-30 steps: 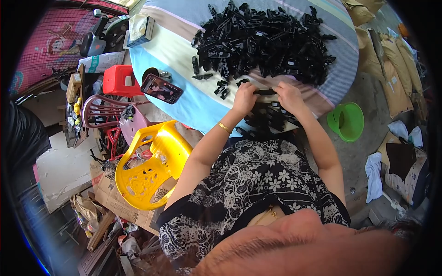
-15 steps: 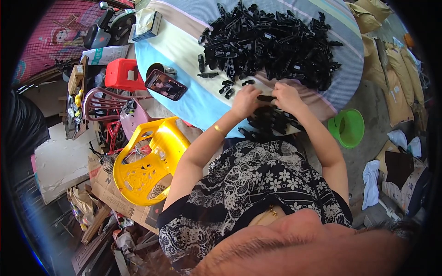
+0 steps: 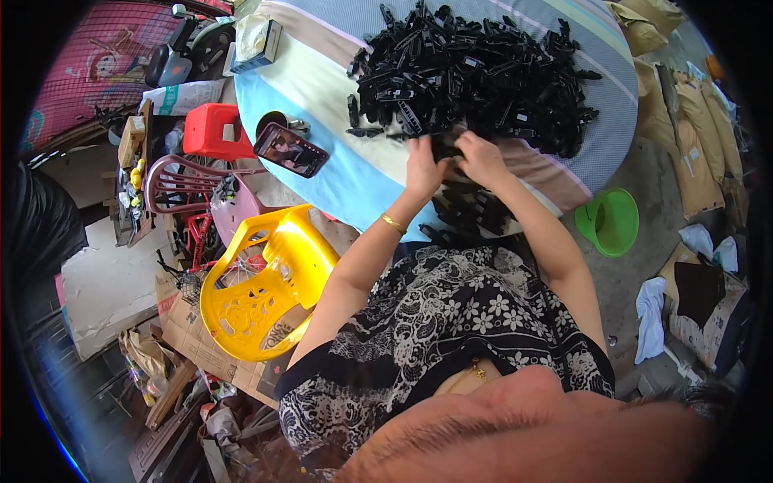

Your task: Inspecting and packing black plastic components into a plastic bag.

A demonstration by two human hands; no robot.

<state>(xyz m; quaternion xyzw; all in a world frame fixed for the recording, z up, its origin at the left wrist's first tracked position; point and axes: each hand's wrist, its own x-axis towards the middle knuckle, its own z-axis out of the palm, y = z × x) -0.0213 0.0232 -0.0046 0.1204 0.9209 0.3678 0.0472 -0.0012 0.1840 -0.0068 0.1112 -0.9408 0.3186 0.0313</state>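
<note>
My left hand (image 3: 423,167) and my right hand (image 3: 481,161) are close together at the near edge of a big pile of black plastic parts (image 3: 475,72). Between their fingertips is a dark black plastic part (image 3: 444,147), partly covered by the fingers and smeared by motion. Both hands have their fingers closed around its ends. Nearer my body, below the hands, lies a smaller heap of black plastic parts (image 3: 475,213) at the table's edge. Exactly what kind of parts these are, I cannot tell.
A striped cloth covers the table (image 3: 346,173). On its left stand a phone (image 3: 290,150), a metal cup (image 3: 274,121) and a tissue box (image 3: 258,44). A yellow chair (image 3: 266,282) and red stool (image 3: 213,129) are to the left, a green bucket (image 3: 608,224) to the right.
Both hands have moved away from my body, up to the pile's near edge. The few small black parts that lay left of my left hand no longer show there.
</note>
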